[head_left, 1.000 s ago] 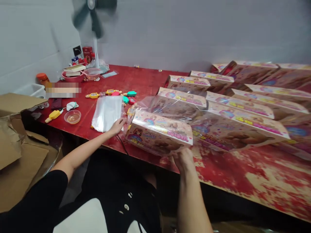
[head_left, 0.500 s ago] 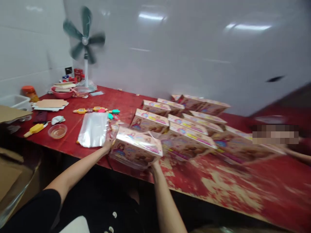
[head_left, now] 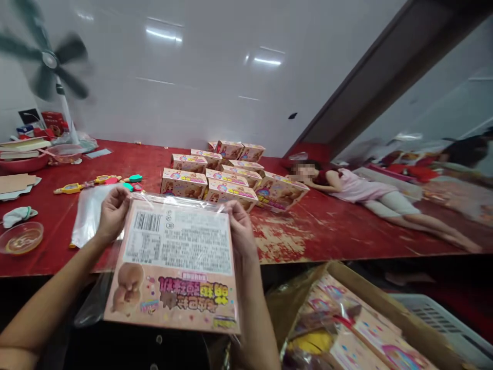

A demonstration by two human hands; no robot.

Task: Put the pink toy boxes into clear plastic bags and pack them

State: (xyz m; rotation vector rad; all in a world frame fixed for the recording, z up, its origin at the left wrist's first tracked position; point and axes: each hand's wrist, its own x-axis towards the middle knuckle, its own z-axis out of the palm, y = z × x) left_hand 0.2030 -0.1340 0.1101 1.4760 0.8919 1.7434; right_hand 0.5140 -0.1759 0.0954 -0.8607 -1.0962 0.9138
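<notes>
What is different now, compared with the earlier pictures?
The wrapped box has moved from the table edge closer to the camera and turned, showing its barcode. The left hand and right hand have shifted to its upper corners. The plastic bags and other boxes stayed in place.

Left hand (head_left: 114,213) and right hand (head_left: 241,231) holding a bagged box (head_left: 173,298) at its upper corners, boxes (head_left: 231,198) on red desk (head_left: 285,241) behind, fan (head_left: 49,59), person (head_left: 362,187) lying beyond

Black garment (head_left: 131,350) with pale spots (head_left: 159,339); forearms (head_left: 50,298) bare
Garment low in view, its two small rounded spots set one above the other, the lower partly cut off; left hand (head_left: 114,213) and right hand (head_left: 243,231) bare to the fingertips
</notes>
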